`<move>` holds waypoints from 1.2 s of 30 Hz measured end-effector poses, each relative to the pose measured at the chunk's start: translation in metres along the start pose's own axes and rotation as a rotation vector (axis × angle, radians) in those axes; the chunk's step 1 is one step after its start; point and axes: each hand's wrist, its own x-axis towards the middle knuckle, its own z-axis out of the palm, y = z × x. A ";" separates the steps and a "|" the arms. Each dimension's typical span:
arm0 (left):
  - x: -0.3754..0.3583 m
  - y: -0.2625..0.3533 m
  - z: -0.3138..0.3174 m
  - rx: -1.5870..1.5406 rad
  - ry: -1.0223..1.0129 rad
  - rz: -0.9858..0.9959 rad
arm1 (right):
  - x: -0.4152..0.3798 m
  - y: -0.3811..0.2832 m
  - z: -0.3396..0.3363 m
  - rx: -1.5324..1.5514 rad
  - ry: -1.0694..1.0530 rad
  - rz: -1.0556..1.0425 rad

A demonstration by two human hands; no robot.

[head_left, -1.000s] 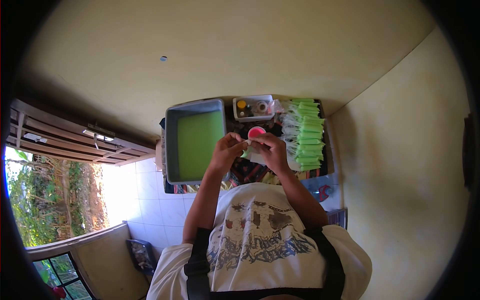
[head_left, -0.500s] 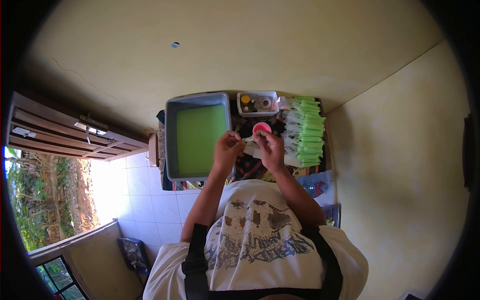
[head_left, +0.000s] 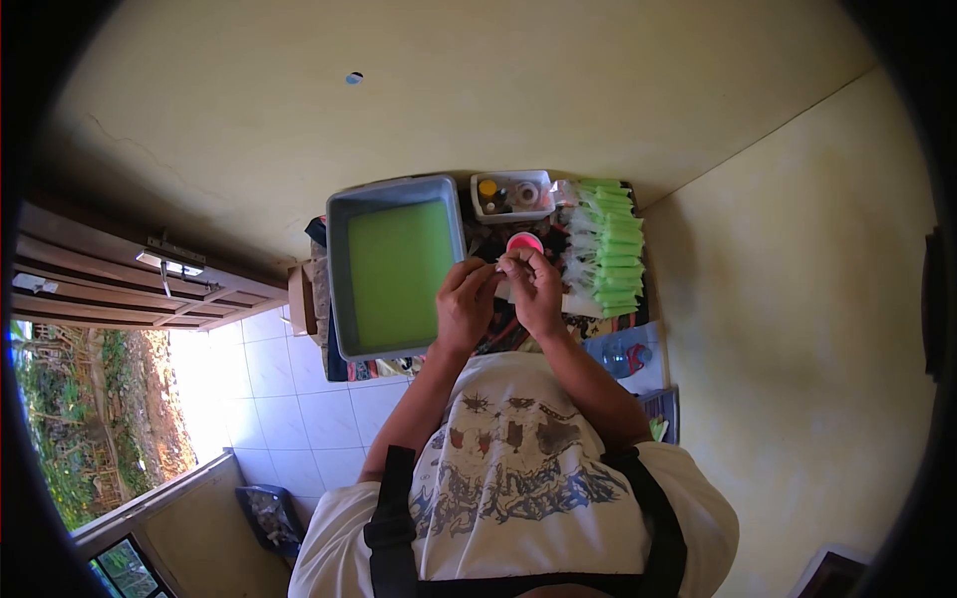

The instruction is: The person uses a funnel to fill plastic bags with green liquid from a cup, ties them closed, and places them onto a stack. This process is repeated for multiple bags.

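Observation:
My left hand (head_left: 466, 305) and my right hand (head_left: 536, 294) meet fingertip to fingertip above the patterned cloth. Both are closed in a pinch around something small and pale, possibly clear plastic, too small to make out. Just beyond the right fingers stands a cup with bright pink contents (head_left: 524, 241), partly covered by them. To the left of my hands is a large grey basin (head_left: 337, 269) holding green liquid (head_left: 399, 269). Several clear bags filled with green (head_left: 620, 249) lie in a stacked row to the right, their loose plastic ends pointing towards my hands.
A white container (head_left: 510, 216) at the back holds a yellow-capped bottle (head_left: 487, 187) and a roll of tape (head_left: 526, 193). Walls rise behind and to the right. A plastic bottle (head_left: 630, 357) lies below the table's right edge. An opened wooden door (head_left: 130, 274) is at left.
My hands have drawn together, and the pale piece visible between them before is now mostly hidden by the fingers. The view has shifted slightly.

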 end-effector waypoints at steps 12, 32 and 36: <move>-0.012 -0.008 0.008 0.013 0.043 0.099 | 0.014 -0.002 0.002 0.282 0.224 0.086; -0.027 -0.017 0.145 -0.852 -0.201 -0.805 | 0.002 0.048 -0.159 -0.326 -0.183 0.014; -0.025 -0.009 0.207 -0.738 -0.255 -0.933 | 0.019 0.074 -0.232 -0.552 -0.142 -0.015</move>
